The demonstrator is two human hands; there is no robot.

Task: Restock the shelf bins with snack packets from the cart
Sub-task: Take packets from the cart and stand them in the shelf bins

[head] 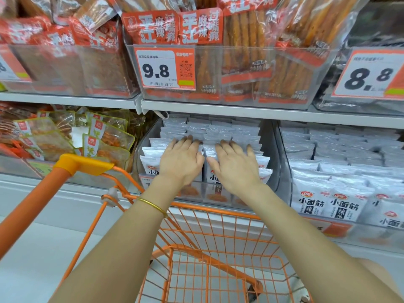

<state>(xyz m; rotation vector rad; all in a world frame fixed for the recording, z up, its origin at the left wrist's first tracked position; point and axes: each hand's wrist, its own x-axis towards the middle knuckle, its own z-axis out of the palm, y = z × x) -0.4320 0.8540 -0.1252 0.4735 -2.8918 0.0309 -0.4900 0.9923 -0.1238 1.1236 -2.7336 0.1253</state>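
The white snack packets (209, 136) are standing upright in rows inside a clear shelf bin (147, 147) on the lower shelf. Their long axes are running vertically, their crimped top edges are pointing up, and their printed faces are turning towards the person. The rows are running from the bin's front wall back under the shelf edge (240, 112) above.

Both hands are reaching over the front of this bin, side by side and nearly touching at the thumbs. The left hand (181, 160) is lying palm down on the packet tops in the left half of the bin, with its fingers spread and extended and gripping nothing. The right hand (235, 165) is doing the same on the right half, with its fingers fanned out over the top edges and enclosing no packet. The front packets are showing below and between the wrists, and further rows are showing beyond the fingertips. A thin gold bangle (153, 206) is sitting on the left wrist.

The orange wire cart (196, 248) is standing under the forearms, just in front of the shelf, with its handle (83, 165) to the left. A neighbouring bin (338, 167) of the same white packets is sitting just to the right, and a 9.8 price tag (164, 68) is hanging on the bin above.
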